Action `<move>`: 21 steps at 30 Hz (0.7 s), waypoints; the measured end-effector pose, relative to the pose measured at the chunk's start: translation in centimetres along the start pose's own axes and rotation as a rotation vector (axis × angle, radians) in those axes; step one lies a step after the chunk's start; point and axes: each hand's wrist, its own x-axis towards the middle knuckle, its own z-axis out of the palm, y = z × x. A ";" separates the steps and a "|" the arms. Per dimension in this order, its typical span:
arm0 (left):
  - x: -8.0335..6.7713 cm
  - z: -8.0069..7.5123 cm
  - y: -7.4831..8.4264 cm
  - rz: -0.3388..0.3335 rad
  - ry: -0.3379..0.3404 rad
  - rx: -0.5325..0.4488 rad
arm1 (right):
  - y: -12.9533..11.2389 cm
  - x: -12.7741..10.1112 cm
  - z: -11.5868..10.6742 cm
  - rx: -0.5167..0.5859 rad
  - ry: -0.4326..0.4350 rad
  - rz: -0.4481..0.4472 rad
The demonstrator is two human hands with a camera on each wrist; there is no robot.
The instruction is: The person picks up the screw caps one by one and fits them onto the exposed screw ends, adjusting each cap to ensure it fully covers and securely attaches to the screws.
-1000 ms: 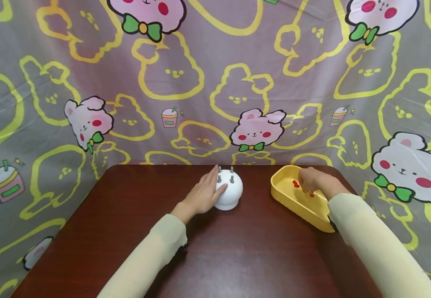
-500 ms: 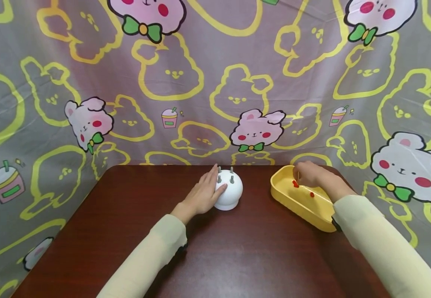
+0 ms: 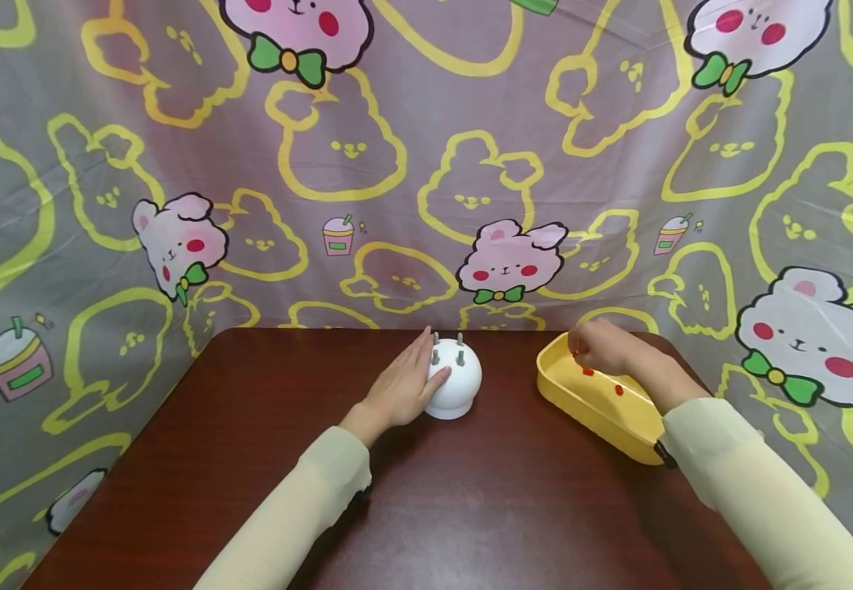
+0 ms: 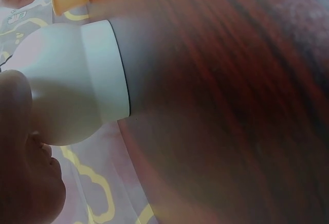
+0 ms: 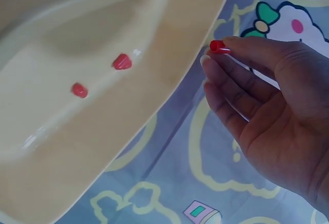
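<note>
Pickup stage, I judge: right grip (image 3: 603, 346) pinching red cap (image 5: 218, 47) at yellow tray (image 3: 596, 415), frame right; left grip (image 3: 400, 387) rests straight-fingered on white dome (image 3: 459, 393), centre; next likely needs steady lift clear.

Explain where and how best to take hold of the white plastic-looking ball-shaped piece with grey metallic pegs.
Probably round its bulge, from the right: the ball-shaped piece is bare there, the left grip touches its left and four grey pegs stand on top.
</note>
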 end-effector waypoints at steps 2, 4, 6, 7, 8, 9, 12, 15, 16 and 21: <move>0.0 0.0 0.1 -0.004 -0.002 -0.018 | -0.3 0.1 -0.1 0.011 0.029 -0.025; 0.0 0.0 0.1 -0.006 -0.002 -0.038 | -0.6 0.3 -0.3 0.022 0.043 -0.029; 0.0 0.1 0.1 -0.015 -0.005 -0.056 | -0.9 0.4 -0.4 0.028 0.054 -0.032; 0.0 0.1 0.1 -0.019 -0.006 -0.065 | -1.1 0.5 -0.4 0.029 0.059 -0.026; 0.0 0.2 0.1 -0.022 -0.008 -0.072 | -1.4 0.6 -0.5 0.033 0.060 -0.019; 0.0 0.2 0.1 -0.023 -0.008 -0.077 | -1.6 0.7 -0.5 0.036 0.065 -0.015; 0.0 0.3 0.1 -0.027 -0.010 -0.089 | -2.5 1.0 -0.6 0.055 0.082 -0.007; 0.0 0.3 0.1 -0.021 -0.005 -0.092 | -3.3 1.2 -0.6 0.064 0.114 -0.018; 0.0 0.3 0.1 -0.020 -0.005 -0.092 | -3.5 1.3 -0.7 0.065 0.126 -0.021; 0.0 0.3 0.0 -0.012 -0.003 -0.097 | -4.4 2.0 -0.5 0.062 0.207 -0.043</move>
